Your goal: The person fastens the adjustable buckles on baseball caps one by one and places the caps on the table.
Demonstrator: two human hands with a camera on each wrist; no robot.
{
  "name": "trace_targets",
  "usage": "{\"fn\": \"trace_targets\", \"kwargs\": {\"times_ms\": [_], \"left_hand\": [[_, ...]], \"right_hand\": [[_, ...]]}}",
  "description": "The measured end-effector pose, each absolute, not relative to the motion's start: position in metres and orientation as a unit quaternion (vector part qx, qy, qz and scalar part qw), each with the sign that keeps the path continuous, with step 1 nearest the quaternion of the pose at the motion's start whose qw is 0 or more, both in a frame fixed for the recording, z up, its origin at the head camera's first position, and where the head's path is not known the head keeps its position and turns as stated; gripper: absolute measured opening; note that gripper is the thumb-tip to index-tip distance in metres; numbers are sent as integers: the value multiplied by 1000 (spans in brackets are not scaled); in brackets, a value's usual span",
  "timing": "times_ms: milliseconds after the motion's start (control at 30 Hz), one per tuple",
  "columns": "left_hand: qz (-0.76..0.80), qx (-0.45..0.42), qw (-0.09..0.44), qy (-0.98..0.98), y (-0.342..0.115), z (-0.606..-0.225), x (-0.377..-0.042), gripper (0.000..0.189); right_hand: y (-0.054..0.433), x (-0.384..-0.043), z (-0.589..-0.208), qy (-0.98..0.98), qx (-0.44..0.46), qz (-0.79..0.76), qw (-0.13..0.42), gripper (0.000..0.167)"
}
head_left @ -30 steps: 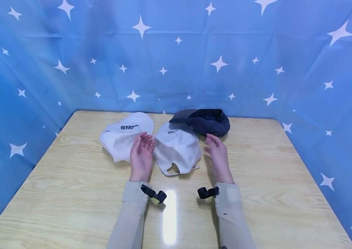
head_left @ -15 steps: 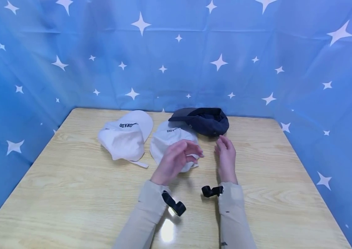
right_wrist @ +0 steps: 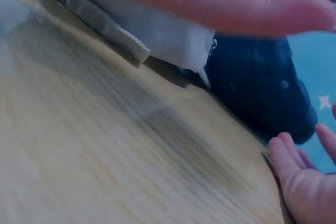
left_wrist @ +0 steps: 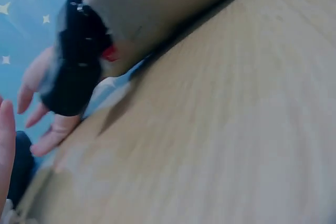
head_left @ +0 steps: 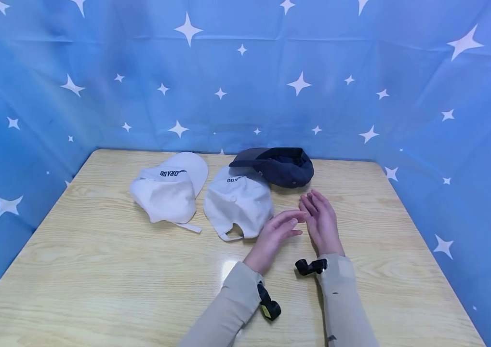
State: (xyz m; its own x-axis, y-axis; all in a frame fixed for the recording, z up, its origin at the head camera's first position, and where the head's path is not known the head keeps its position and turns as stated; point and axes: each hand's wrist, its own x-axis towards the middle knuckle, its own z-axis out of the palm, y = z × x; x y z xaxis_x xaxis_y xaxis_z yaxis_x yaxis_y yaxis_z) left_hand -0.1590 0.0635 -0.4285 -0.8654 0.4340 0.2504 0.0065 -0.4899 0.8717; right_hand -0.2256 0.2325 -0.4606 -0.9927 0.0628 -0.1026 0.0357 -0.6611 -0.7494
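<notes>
A white cap with dark lettering (head_left: pixel 165 193) lies at the left of the table, its strap end trailing on the wood. Beside it sits a second white cap (head_left: pixel 236 202), its back opening facing me. A navy cap (head_left: pixel 288 168), turned with its inside partly showing, overlaps this cap's far end. My left hand (head_left: pixel 273 236) hovers just right of the middle cap, fingers extended and loosely bent. My right hand (head_left: pixel 324 224) is in front of the navy cap with its fingers nearly straight. Both hands hold nothing; in the right wrist view the navy cap (right_wrist: pixel 257 82) stands beyond the fingers.
The wooden table (head_left: pixel 98 270) reaches back to a blue curtain with white stars (head_left: pixel 245 72), which also runs along both sides. Black wrist cameras are strapped on the left sleeve (head_left: pixel 228 308) and the right sleeve (head_left: pixel 345 294).
My left hand has moved right from between the two white caps, across the middle cap, to beside my right hand. My right hand has shifted slightly right. The caps have stayed in place.
</notes>
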Motion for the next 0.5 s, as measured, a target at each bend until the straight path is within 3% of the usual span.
{"fn": "trace_targets", "kwargs": {"times_ms": [333, 500], "left_hand": [[843, 166, 115, 499, 80, -442, -166, 41], [837, 107, 121, 523, 80, -459, -174, 52]], "right_hand": [[240, -237, -461, -532, -35, 840, 100, 46], [235, -239, -450, -630, -15, 770, 97, 49]]}}
